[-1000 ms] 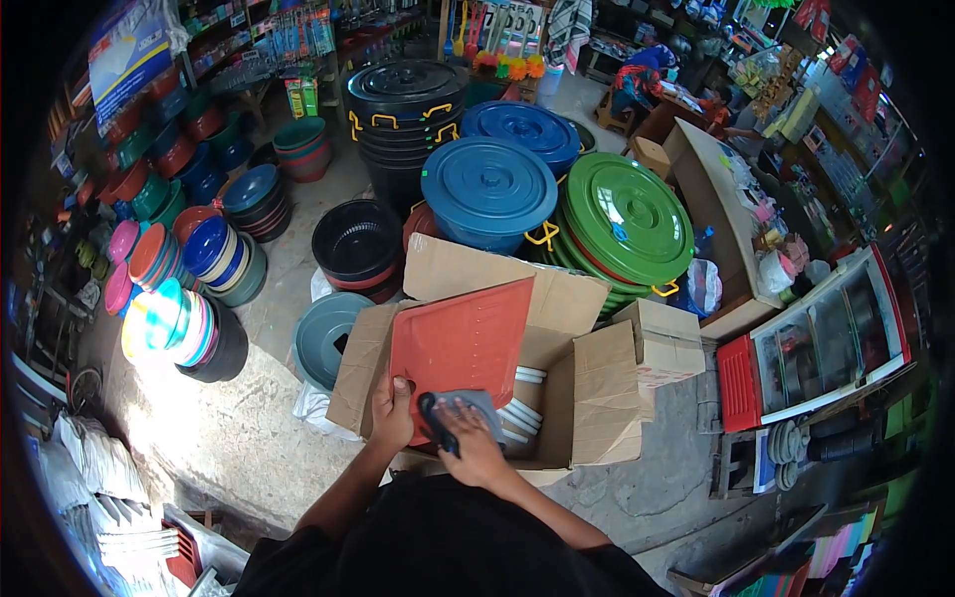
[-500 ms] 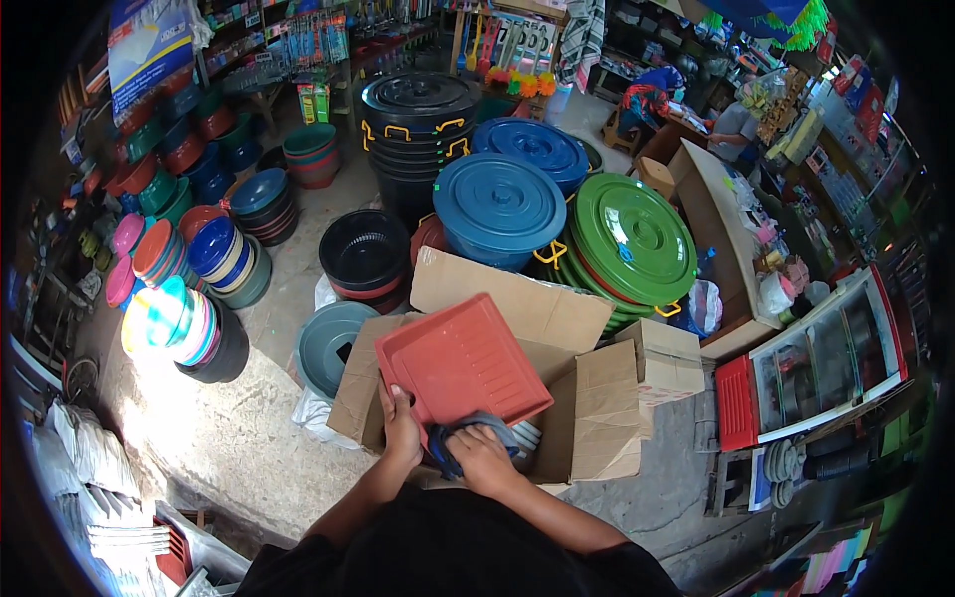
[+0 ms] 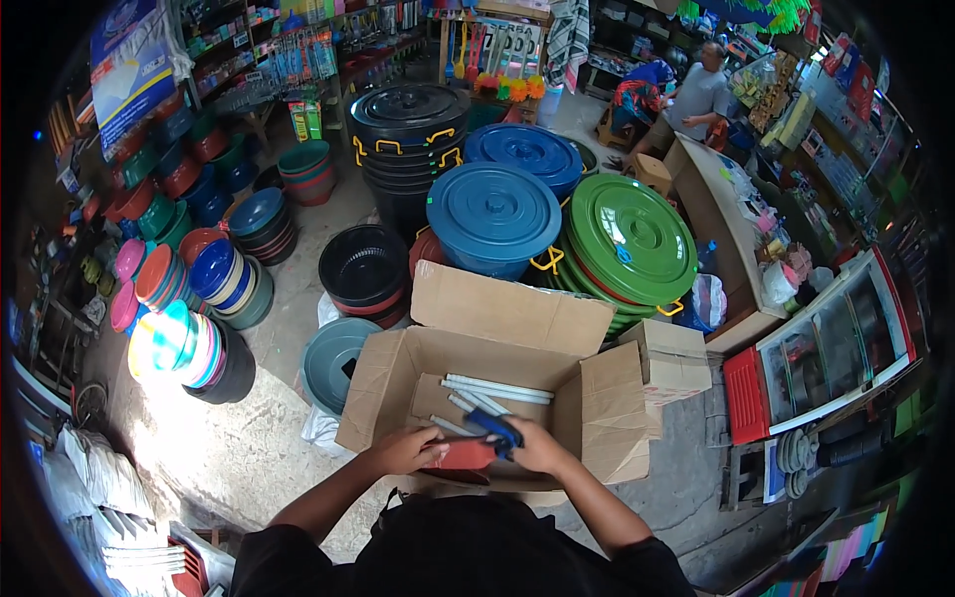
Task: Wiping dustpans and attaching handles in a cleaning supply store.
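The red plastic dustpan (image 3: 464, 458) is tipped nearly edge-on at the near side of an open cardboard box (image 3: 497, 348). My left hand (image 3: 410, 450) is closed on its left end. My right hand (image 3: 537, 448) grips a dark blue cloth (image 3: 497, 430) bunched against the dustpan's right end; motion blurs the cloth. Beyond the hands, several white sticks (image 3: 497, 389) lie on the bottom of the box. Part of the dustpan is hidden behind the box's near edge and my fingers.
A grey-green basin (image 3: 336, 363) stands left of the box. Behind it are black basins (image 3: 364, 264), blue-lidded tubs (image 3: 494, 214) and a green-lidded tub (image 3: 637, 239). A smaller carton (image 3: 668, 360) and a glass case (image 3: 821, 348) stand right. Two people are at the back right.
The dustpan has swung from face-up above the box to nearly edge-on, lower and nearer me, uncovering the white sticks. My right hand and the cloth have moved right. A person at the back stands in fuller view.
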`<state>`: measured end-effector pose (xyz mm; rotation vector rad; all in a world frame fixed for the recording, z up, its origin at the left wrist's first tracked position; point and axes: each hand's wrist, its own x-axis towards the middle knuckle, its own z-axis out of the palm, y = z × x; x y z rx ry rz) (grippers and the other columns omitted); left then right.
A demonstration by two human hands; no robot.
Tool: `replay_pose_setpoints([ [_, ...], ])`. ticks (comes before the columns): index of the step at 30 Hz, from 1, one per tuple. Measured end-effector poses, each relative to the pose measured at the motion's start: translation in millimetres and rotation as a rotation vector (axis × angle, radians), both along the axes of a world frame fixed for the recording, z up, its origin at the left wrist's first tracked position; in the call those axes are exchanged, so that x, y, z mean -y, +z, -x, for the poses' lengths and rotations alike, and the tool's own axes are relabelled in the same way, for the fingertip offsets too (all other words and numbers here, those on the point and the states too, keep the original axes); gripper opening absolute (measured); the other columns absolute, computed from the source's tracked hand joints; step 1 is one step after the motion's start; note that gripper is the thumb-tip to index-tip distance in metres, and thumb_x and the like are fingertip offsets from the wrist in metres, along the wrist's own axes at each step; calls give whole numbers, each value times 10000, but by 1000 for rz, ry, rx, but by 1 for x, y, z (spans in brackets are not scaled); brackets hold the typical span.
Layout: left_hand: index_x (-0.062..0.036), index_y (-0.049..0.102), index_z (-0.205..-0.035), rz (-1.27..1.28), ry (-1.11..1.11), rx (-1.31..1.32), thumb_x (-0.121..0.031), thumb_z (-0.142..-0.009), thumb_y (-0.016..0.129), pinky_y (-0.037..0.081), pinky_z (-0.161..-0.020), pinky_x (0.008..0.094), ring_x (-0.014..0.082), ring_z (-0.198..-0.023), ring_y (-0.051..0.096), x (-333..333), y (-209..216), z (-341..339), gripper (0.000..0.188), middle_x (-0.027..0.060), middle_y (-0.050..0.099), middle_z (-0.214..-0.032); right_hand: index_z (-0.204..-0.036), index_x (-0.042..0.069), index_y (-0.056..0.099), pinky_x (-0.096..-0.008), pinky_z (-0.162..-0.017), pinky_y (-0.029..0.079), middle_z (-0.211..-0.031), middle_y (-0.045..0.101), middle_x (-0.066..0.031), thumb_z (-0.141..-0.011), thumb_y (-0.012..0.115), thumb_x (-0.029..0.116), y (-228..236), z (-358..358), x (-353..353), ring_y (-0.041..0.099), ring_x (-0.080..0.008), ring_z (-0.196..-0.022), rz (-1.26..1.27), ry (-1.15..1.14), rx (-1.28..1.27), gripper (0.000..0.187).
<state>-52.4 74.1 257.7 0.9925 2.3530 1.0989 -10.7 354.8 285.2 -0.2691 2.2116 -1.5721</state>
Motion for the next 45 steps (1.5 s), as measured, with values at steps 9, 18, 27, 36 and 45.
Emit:
replay_pose_setpoints([
  [9, 21, 583, -1000, -361, 380, 233, -334, -1032, 413, 477, -726, 388, 248, -748, 612, -23, -20, -8, 395, 171, 616, -804, -1412, 151, 468, -524, -1139, 241, -1519, 375, -120, -787, 710, 231, 13, -14, 38, 326, -337, -1414, -424, -108, -682, 675],
  [18, 23, 566, -995, -286, 436, 323, -415, -1028, 376, 466, -729, 373, 187, -735, 535, -11, -23, 0, 479, 142, 585, -787, -1306, 17, 550, -452, -1136, 257, -1389, 490, -241, -875, 651, 241, -76, 24, -61, 408, -384, -1338, -250, -743, -511, 497],
  [27, -6, 566, -1067, -259, 375, 267, -398, -1056, 306, 463, -823, 360, 209, -877, 598, -54, 11, 1, 470, 117, 623, -915, -1371, 89, 514, -480, -1155, 219, -1454, 450, -156, -925, 591, 280, -24, 22, 13, 274, -412, -1415, -45, -626, -442, 491],
  [36, 45, 532, -1203, -381, 528, 362, -435, -1055, 289, 427, -952, 349, 218, -1029, 576, -77, 21, 19, 557, 151, 624, -1105, -1465, 149, 404, -566, -1159, 149, -1552, 314, -81, -705, 652, 156, 2, 12, 57, 167, -408, -1453, -565, -256, -697, 799],
  [45, -39, 458, -1327, -1049, 567, 1207, -539, -1006, 376, 482, -967, 392, 242, -1086, 604, -71, -15, 49, 601, 152, 581, -1229, -1489, 119, 341, -557, -1161, 162, -1564, 292, -67, -635, 738, 183, 3, -5, 66, 173, -408, -1454, -541, -105, -705, 944],
])
